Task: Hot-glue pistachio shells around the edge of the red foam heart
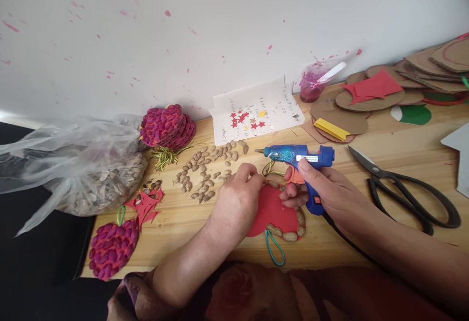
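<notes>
Red cutout (273, 209) lies partly under left hand (237, 196); peanuts (290, 236) edge it.

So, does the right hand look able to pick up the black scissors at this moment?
Probably not: the right hand is holding the blue glue gun. The scissors lie near it, and nothing seems to cover them, so only the full hand appears in the way.
</notes>
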Available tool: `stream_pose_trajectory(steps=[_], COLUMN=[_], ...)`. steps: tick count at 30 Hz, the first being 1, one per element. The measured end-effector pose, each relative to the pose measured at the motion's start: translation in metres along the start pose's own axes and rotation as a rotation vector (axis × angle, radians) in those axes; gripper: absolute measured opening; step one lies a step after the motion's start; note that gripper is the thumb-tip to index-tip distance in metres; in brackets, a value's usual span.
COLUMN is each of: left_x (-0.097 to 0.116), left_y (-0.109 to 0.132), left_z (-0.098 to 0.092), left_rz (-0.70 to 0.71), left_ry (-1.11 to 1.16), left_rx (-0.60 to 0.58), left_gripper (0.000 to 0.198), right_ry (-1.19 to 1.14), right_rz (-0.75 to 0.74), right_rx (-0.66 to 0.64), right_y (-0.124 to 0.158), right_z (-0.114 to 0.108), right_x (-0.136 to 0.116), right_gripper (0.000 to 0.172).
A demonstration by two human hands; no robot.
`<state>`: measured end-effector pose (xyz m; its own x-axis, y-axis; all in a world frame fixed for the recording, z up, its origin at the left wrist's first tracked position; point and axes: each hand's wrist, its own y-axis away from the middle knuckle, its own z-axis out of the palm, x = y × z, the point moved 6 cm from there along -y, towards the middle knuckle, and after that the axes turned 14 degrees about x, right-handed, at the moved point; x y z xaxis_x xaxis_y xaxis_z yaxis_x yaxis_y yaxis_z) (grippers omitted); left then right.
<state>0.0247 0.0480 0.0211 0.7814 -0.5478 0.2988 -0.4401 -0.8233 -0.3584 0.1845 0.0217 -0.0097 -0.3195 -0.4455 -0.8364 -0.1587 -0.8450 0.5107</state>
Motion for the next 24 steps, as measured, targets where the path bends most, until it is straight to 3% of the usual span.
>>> stream_pose_trajectory(steps=[13,19,24], left_x=[-0.002,-0.006,-0.004], left_y=[0.000,0.002,0.002], left_z=[-0.001,-0.010,-0.010], left_rz=[-0.051,-0.149,-0.098], left_ry=[0.021,0.208,0.173], left_rx=[-0.016,0.038,0.123], left_gripper=[0.018,0.021,0.016], right_ry=[-0.010,-0.006,0.007], right_rz=[0.023,0.026,0.021], right_rx=[0.003,0.017,0.046], right_y=[0.000,-0.001,-0.002], right_z=[0.000,0.000,-0.001], right_x=[0.002,0.002,0.001], right_gripper=[0.047,0.049,0.049])
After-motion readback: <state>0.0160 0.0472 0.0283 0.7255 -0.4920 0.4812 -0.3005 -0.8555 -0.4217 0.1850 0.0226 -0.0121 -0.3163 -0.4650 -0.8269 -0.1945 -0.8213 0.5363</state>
